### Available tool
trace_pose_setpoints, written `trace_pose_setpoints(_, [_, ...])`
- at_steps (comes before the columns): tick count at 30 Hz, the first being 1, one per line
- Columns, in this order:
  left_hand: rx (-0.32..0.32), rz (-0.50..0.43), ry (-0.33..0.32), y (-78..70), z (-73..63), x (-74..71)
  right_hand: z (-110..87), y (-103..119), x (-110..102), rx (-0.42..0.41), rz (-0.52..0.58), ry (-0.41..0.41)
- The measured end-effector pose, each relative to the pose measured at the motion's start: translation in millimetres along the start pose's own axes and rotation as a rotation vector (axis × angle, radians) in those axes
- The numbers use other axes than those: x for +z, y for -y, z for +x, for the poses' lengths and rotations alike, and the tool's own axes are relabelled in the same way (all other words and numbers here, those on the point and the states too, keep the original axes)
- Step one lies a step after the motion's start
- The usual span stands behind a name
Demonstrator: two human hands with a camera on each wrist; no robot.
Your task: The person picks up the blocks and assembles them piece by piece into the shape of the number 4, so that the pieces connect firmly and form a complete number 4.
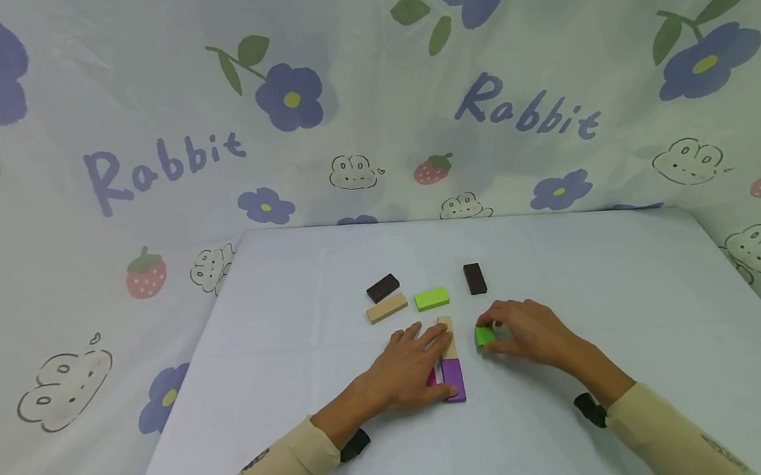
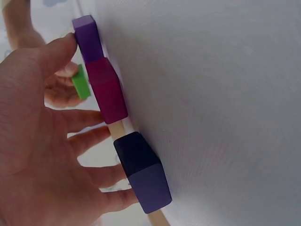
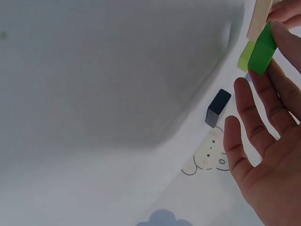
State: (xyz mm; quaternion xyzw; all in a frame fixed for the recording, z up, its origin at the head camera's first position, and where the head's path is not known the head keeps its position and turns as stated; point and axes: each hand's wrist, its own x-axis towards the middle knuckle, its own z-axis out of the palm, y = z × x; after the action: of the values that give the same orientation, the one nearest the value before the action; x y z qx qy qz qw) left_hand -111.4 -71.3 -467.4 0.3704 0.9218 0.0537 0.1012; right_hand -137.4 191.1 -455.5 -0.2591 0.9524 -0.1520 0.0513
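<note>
My right hand (image 1: 531, 334) pinches a green block (image 3: 263, 49) between thumb and fingertips; its ring and little fingers are spread apart from it. My left hand (image 1: 408, 367) lies over a small group of blocks with its fingers stretched out. Its thumb touches a purple block (image 1: 454, 382), and fingertips rest on a tan block (image 1: 449, 345) lined up end to end with the purple one. A magenta block (image 2: 107, 89) stands beside these, mostly covered by the hand in the head view. Near the left fingers is a dark blue block (image 2: 143, 172), hidden in the head view.
Beyond the hands lie a lime block (image 1: 432, 298), another tan block (image 1: 387, 308), a dark block (image 1: 383, 288) at the left and a second dark block (image 1: 475, 278) at the right. A white-covered table (image 1: 305, 304) meets a printed curtain (image 1: 369, 103) at the back.
</note>
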Motion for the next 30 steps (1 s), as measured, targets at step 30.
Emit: trace_pose_setpoints(30, [-0.005,-0.006,0.022,-1.0,-0.8,-2.2,48.9,5.2,-6.4,0.025,0.006,0.04])
